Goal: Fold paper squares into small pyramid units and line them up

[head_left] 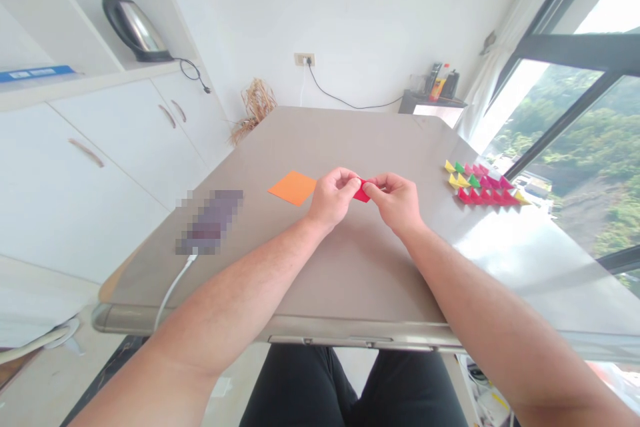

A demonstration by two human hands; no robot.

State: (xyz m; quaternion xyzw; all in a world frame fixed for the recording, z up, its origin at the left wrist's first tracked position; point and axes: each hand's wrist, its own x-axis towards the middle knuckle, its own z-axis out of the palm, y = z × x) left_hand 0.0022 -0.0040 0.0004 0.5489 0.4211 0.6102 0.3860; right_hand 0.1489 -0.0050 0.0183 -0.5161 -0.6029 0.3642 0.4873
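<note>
Between my two hands is a small folded piece of red paper (362,193), raised a little over the table. My left hand (334,195) pinches its left side between thumb and fingers. At its right side my right hand (399,199) grips it the same way, thumb on top. Fingers cover much of the paper, so its full shape is hidden. Just left of my left hand an orange sheet of paper (292,187) lies flat, its right corner behind the hand.
Rows of small folded paper pieces (487,196) in red, pink, green and yellow stand at the right of the table (350,137). A blurred-out object (210,221) with a white cable (173,290) lies at the left. Windows border the right side.
</note>
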